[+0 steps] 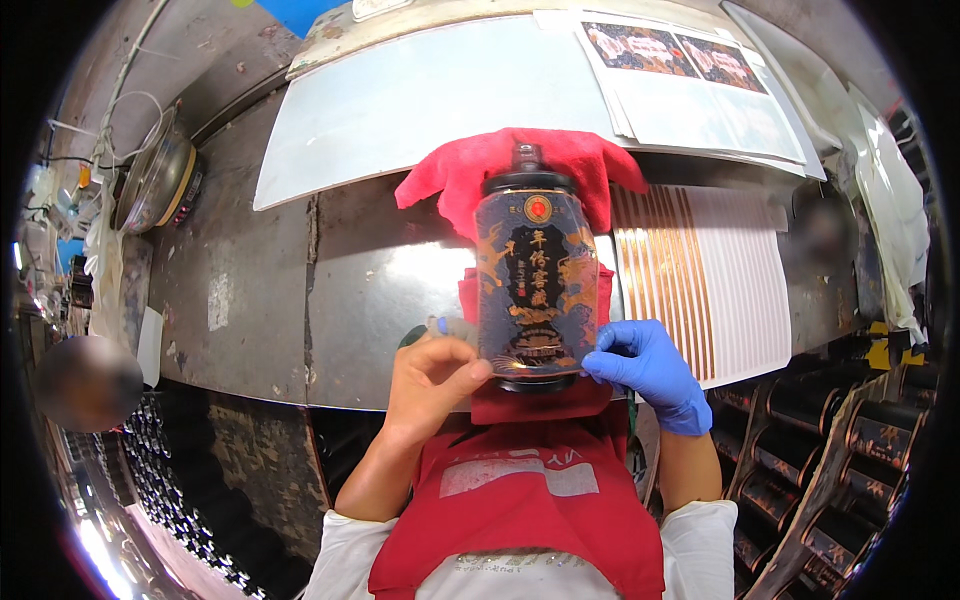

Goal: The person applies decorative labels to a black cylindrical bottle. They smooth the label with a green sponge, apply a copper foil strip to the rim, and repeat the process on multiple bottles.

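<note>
A dark bottle point(528, 183) lies on a red cloth point(450, 170), its neck pointing away from me. Over its front is a large dark label point(536, 290) with gold and orange decoration and a round red emblem. My left hand point(432, 375), bare apart from a grey covering on a finger, pinches the label's near left corner between thumb and fingers. At the near right corner, my right hand point(648, 372) in a blue glove pinches the label's edge. The bottle's underside is hidden.
To the right lies a white sheet with gold strips point(690, 290). Printed sheets point(680, 60) rest on a pale board point(430, 90) at the back. A round metal pan point(160, 185) stands far left. Several dark bottles point(785, 450) fill racks at lower right.
</note>
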Demonstrator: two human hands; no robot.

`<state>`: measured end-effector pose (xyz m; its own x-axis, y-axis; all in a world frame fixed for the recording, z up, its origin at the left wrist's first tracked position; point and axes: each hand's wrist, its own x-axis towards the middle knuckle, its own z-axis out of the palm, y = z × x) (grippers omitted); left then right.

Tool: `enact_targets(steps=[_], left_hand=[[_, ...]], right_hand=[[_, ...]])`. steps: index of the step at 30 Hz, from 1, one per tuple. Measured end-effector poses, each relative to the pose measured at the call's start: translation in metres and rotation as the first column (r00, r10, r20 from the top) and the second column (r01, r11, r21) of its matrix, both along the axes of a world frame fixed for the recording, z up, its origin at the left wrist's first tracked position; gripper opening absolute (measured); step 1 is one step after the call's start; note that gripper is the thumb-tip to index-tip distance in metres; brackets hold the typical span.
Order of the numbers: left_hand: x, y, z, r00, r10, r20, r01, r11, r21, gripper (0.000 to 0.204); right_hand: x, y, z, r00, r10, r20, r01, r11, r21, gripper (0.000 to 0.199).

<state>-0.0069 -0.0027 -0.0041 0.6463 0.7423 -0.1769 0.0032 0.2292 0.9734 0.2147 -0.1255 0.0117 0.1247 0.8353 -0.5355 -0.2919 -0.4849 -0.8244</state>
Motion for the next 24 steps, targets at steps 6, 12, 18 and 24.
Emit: enact_targets(steps=[6, 12, 18, 24], left_hand=[[0.001, -0.002, 0.004, 0.995, 0.004, -0.096, -0.005, 1.000, -0.016, 0.013], [0.000, -0.002, 0.007, 0.997, 0.000, -0.078, -0.010, 0.991, -0.130, 0.013], [-0.007, -0.001, 0.010, 0.997, -0.048, -0.058, 0.039, 0.988, -0.151, 0.012], [-0.007, 0.000, 0.007, 0.999, 0.037, 0.014, -0.034, 0.985, -0.170, 0.009]], right_hand=[[-0.002, 0.001, 0.001, 1.000, 0.001, -0.008, -0.001, 1.000, 0.012, 0.013], [-0.001, -0.001, 0.003, 0.998, -0.003, -0.062, 0.005, 0.999, 0.038, 0.013], [-0.001, -0.001, 0.001, 0.996, -0.011, -0.086, 0.013, 0.999, 0.029, 0.013], [0.000, 0.001, 0.004, 0.998, 0.010, -0.056, -0.009, 1.000, 0.026, 0.012]])
